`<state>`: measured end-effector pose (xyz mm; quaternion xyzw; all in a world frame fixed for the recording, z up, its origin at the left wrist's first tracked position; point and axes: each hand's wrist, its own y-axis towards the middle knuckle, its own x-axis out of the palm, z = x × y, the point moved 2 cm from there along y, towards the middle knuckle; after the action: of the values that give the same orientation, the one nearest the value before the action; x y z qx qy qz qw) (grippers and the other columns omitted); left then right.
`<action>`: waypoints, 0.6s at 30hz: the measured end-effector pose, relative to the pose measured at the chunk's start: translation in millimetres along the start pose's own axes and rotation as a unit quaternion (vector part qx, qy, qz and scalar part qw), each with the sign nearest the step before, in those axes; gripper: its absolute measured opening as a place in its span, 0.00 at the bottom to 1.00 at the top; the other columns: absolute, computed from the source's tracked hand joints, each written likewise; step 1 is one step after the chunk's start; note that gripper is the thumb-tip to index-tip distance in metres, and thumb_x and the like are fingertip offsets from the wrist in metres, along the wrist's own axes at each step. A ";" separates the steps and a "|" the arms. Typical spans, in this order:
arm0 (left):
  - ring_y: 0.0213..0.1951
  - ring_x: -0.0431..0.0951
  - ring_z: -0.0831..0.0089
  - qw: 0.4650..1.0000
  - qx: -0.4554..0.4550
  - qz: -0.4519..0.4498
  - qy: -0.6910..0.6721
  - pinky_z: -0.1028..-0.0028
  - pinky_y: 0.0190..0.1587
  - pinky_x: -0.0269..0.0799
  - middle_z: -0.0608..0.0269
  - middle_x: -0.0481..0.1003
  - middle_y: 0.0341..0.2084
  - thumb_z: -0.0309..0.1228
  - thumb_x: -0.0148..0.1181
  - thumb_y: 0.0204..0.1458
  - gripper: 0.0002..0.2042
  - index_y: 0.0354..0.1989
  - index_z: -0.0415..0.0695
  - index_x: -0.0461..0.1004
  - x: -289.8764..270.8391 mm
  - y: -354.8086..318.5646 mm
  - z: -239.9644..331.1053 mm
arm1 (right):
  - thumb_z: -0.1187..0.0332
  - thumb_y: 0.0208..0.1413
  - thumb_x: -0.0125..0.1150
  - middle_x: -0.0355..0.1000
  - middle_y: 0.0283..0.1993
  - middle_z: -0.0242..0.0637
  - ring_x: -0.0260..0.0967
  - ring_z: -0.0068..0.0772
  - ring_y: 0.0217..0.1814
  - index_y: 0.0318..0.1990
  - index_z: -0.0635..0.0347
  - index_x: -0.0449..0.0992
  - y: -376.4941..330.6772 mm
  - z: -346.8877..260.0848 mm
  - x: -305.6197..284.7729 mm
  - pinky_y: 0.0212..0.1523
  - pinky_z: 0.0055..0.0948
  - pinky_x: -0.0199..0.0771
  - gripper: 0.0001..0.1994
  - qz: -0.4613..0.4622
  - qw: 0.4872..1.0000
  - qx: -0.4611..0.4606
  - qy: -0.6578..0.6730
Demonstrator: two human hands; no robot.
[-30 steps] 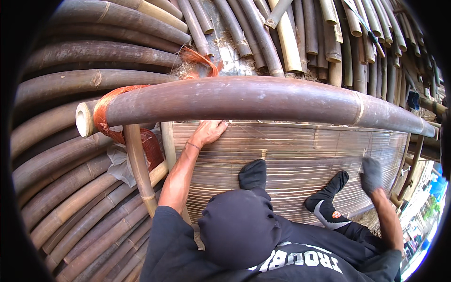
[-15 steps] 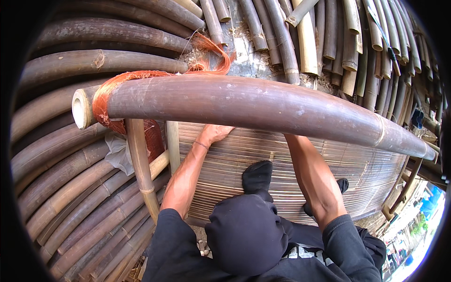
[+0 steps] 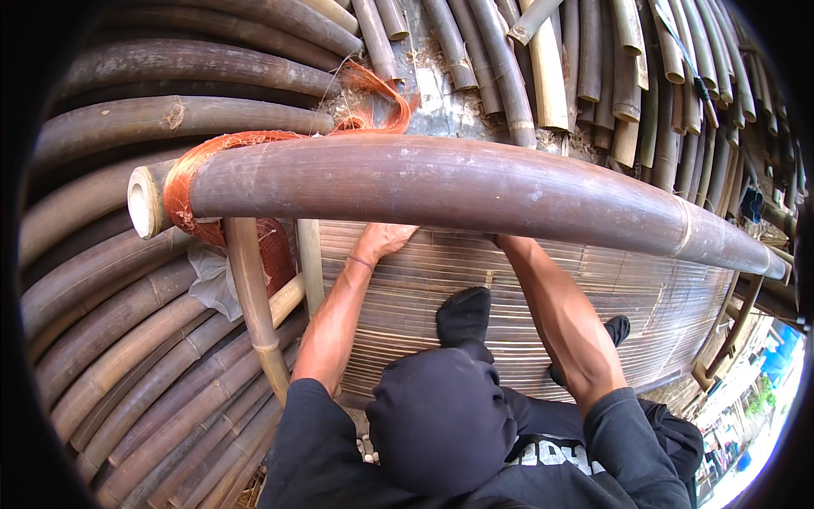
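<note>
Big pole (image 3: pixel 475 191) lay across slat mat (image 3: pixel 509 305). Left hand (image 3: pixel 383 240) flat, open, on mat at 12 o'clock. Right hand hidden under pole; grip unclear. Orange binding (image 3: pixel 182 182) wrapped at 9 o'clock end.

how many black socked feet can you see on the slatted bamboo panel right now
2: one black-socked foot rests mid-panel between the forearms; the other peeks out to the right, behind the right forearm, mostly hidden. Both lie on the slatted panel.

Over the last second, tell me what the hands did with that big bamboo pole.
The right hand left the slat mat's far right and reached up under the thick bamboo pole, where it is now hidden. The pole sits lower and nearer. The left hand stayed on the mat, and the orange binding stayed around the pole's end.
</note>
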<state>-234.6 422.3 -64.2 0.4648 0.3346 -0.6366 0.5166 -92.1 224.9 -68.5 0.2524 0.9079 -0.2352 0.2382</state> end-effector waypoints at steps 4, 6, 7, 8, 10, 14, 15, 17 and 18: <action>0.54 0.73 0.56 0.999 -0.006 -0.025 -0.021 0.56 0.61 0.65 0.56 0.75 0.52 0.29 0.48 0.59 0.15 0.53 0.50 0.75 -6.7 6.4 2.0 | 0.54 0.63 0.54 0.66 0.65 0.41 0.62 0.43 0.64 0.64 0.56 0.65 -10.5 -3.9 20.0 0.67 0.39 0.58 0.26 0.053 0.995 0.003 0.084; 0.53 0.74 0.56 0.999 0.006 -0.021 -0.028 0.58 0.59 0.67 0.55 0.76 0.51 0.30 0.52 0.57 0.15 0.52 0.48 0.75 -13.7 8.0 1.2 | 0.56 0.66 0.51 0.65 0.66 0.39 0.63 0.39 0.64 0.64 0.58 0.65 -11.1 1.9 6.3 0.66 0.38 0.59 0.24 0.015 0.970 0.026 0.239; 0.52 0.74 0.56 0.991 -0.056 -0.034 -0.118 0.59 0.58 0.67 0.54 0.76 0.50 0.31 0.55 0.56 0.15 0.52 0.46 0.75 -14.7 11.2 -1.2 | 0.57 0.66 0.50 0.66 0.65 0.40 0.63 0.39 0.63 0.63 0.59 0.66 -11.2 4.2 3.1 0.65 0.38 0.61 0.22 0.020 0.982 0.011 0.186; 0.50 0.75 0.56 0.970 -0.115 -0.048 -0.210 0.60 0.57 0.68 0.53 0.76 0.49 0.32 0.57 0.54 0.16 0.51 0.45 0.75 -12.9 15.9 -1.4 | 0.59 0.67 0.49 0.67 0.63 0.40 0.64 0.38 0.62 0.62 0.60 0.67 -12.5 12.5 0.7 0.64 0.38 0.62 0.21 0.029 0.991 -0.003 0.130; 0.48 0.76 0.58 0.937 -0.163 -0.050 -0.306 0.62 0.55 0.69 0.54 0.77 0.46 0.31 0.60 0.52 0.14 0.48 0.45 0.76 -10.9 22.8 0.7 | 0.62 0.67 0.49 0.72 0.57 0.45 0.68 0.38 0.57 0.57 0.62 0.71 -14.0 22.7 7.0 0.59 0.39 0.67 0.18 0.080 0.962 -0.078 -0.247; 0.45 0.78 0.60 0.875 -0.244 -0.023 -0.418 0.64 0.51 0.72 0.57 0.79 0.42 0.28 0.61 0.49 0.10 0.41 0.45 0.79 -21.7 22.2 3.1 | 0.66 0.63 0.54 0.75 0.42 0.47 0.73 0.42 0.46 0.44 0.62 0.77 -15.6 -62.1 -15.7 0.48 0.42 0.72 0.10 -0.015 0.967 -0.062 -0.246; 0.44 0.78 0.59 0.842 -0.274 -0.026 -0.464 0.65 0.50 0.72 0.56 0.79 0.42 0.28 0.61 0.48 0.11 0.41 0.43 0.78 -30.0 29.1 7.0 | 0.67 0.62 0.54 0.75 0.38 0.46 0.73 0.42 0.42 0.40 0.62 0.78 -24.3 -72.1 -19.9 0.45 0.42 0.73 0.09 0.049 0.983 -0.081 -0.158; 0.45 0.77 0.56 0.887 -0.271 -0.014 -0.375 0.65 0.51 0.71 0.51 0.78 0.44 0.32 0.62 0.46 0.15 0.43 0.39 0.77 -30.6 26.9 7.6 | 0.68 0.61 0.55 0.76 0.33 0.45 0.74 0.42 0.37 0.37 0.62 0.77 -32.2 -97.2 -33.5 0.40 0.41 0.74 0.08 0.108 0.989 -0.096 -0.025; 0.46 0.77 0.54 0.905 -0.269 -0.008 -0.329 0.64 0.51 0.70 0.49 0.78 0.45 0.33 0.63 0.45 0.18 0.44 0.38 0.77 -30.0 24.6 6.2 | 0.68 0.61 0.55 0.76 0.32 0.45 0.74 0.42 0.34 0.37 0.63 0.77 -32.6 -111.6 -43.6 0.38 0.40 0.74 0.08 0.104 0.990 -0.092 0.017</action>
<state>-211.2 421.1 -32.6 0.0698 0.3081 -0.6432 0.6975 -112.7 246.1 52.2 0.3269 0.8982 -0.1207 0.2681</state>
